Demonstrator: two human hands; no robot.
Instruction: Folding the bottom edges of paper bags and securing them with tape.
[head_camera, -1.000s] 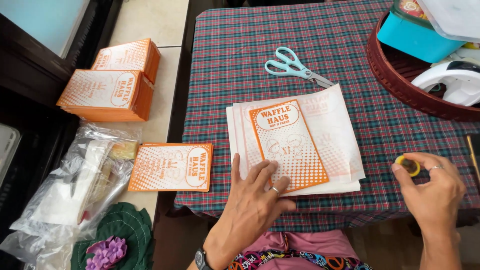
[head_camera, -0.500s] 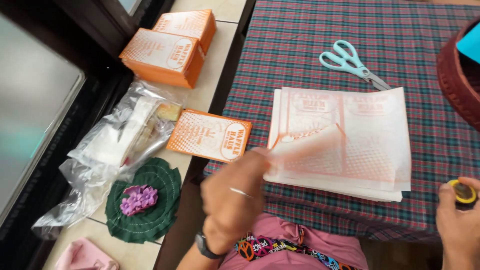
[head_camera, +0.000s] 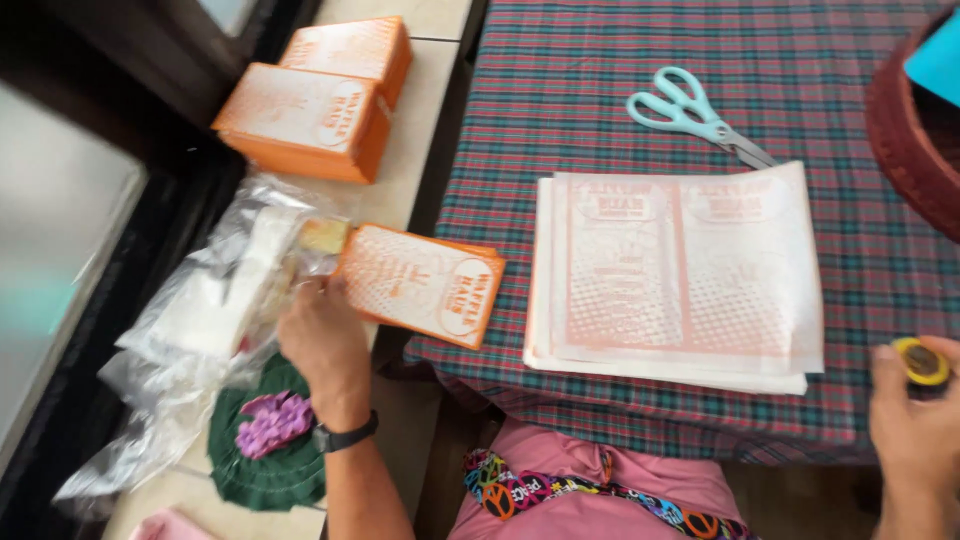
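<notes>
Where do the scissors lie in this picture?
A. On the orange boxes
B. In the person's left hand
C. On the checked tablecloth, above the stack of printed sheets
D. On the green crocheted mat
C: the light blue scissors lie on the checked tablecloth, just beyond the stack of printed sheets, held by no hand.

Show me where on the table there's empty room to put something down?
Bare plaid tablecloth lies left of the scissors, above the printed paper sheets. Another strip runs right of the sheets, below the red basket. The ledge by the left hand is crowded.
</notes>
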